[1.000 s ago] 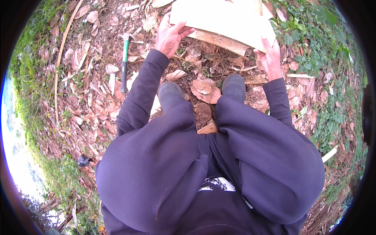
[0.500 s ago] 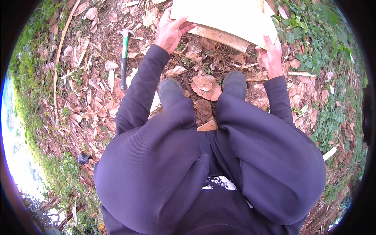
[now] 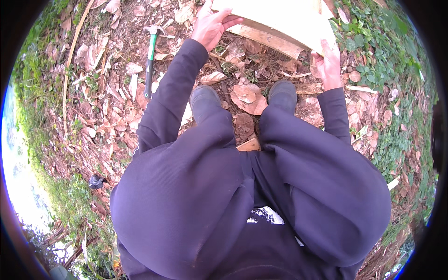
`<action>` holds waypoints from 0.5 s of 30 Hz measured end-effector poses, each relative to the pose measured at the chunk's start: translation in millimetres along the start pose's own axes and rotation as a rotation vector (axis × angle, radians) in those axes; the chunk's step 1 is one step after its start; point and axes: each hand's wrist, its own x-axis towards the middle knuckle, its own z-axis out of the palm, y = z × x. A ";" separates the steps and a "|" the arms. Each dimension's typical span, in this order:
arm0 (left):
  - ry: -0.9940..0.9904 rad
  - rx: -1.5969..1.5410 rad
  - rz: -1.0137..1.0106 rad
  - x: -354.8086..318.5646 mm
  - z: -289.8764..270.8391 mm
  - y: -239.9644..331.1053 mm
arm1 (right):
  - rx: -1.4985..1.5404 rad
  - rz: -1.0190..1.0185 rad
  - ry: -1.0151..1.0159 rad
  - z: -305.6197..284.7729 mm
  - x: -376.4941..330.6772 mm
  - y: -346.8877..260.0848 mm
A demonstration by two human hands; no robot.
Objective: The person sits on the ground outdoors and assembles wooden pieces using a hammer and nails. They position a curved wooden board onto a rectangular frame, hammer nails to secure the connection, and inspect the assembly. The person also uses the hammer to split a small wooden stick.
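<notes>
A pale wooden board (image 3: 280,18), washed out by bright light, spans the top of the view and runs out of it. My left hand (image 3: 212,27) grips its near left corner, thumb on top and fingers beneath. At the near right corner my right hand (image 3: 328,64) holds the edge between thumb and fingers. Under the board's near edge shows a rough wooden plank (image 3: 268,39), lower and partly hidden. A claw hammer (image 3: 150,60) with a green and black handle lies on the ground, left of my left forearm.
Dry brown leaves (image 3: 247,97) and wood scraps litter the ground around my boots (image 3: 282,95). A long thin wood strip (image 3: 70,60) lies at the far left. Green plants (image 3: 373,56) grow at the right. A small dark crumpled thing (image 3: 96,181) lies at lower left.
The board and both hands sit slightly farther right and up in the view; the ground and hammer shift slightly too. Both hands keep their hold on the board.
</notes>
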 end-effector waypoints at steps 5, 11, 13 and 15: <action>0.000 0.004 -0.001 1.6 -2.7 -2.1 | -0.008 -0.015 0.012 -0.9 0.5 -1.0; 0.028 0.004 0.003 -6.2 -1.9 -0.4 | 0.005 -0.033 -0.017 4.3 -4.7 0.9; 0.024 0.011 -0.002 -5.0 -1.5 -1.6 | 0.019 -0.046 -0.038 0.0 -3.3 1.9; 0.020 0.031 -0.006 -5.0 -0.1 -0.4 | -0.002 -0.049 -0.018 1.0 -3.7 0.6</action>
